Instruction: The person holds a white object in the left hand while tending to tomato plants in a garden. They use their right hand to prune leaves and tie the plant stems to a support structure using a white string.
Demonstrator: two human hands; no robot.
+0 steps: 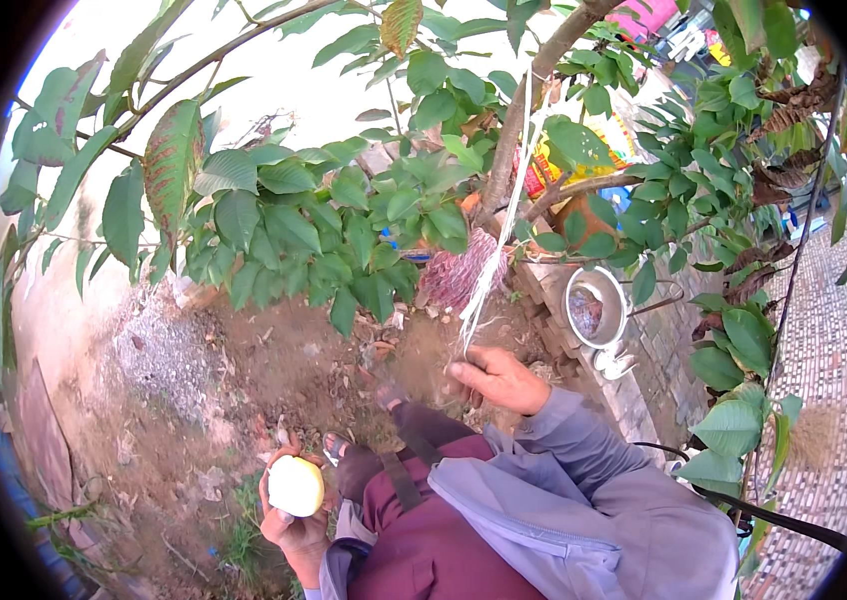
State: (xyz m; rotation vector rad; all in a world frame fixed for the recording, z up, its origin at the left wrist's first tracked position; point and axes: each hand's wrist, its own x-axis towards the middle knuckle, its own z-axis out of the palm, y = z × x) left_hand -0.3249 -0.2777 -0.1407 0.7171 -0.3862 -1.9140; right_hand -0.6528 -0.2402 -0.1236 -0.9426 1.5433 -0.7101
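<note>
Low on the left, my left hand point(294, 527) is wrapped round a smooth, pale yellow round thing point(297, 487); its exact kind cannot be made out. My right hand point(504, 378) is at the middle, its fingers closed at the lower end of a white string point(493, 270). That string hangs in several loose strands from a tree branch point(524, 110) above. Thumb and forefinger pinch it, while the other fingers are partly hidden and blurred. Behind the string is a bundle of reddish-pink strands point(462, 270).
Leafy green twigs point(284, 215) spread across the upper view. A metal bowl point(596, 307) stands on a low brick edge point(584, 360) to the right. Bare soil with dry leaves point(274, 360) lies below, with patterned paving point(829, 330) at far right. A dark cord point(794, 515) runs lower right.
</note>
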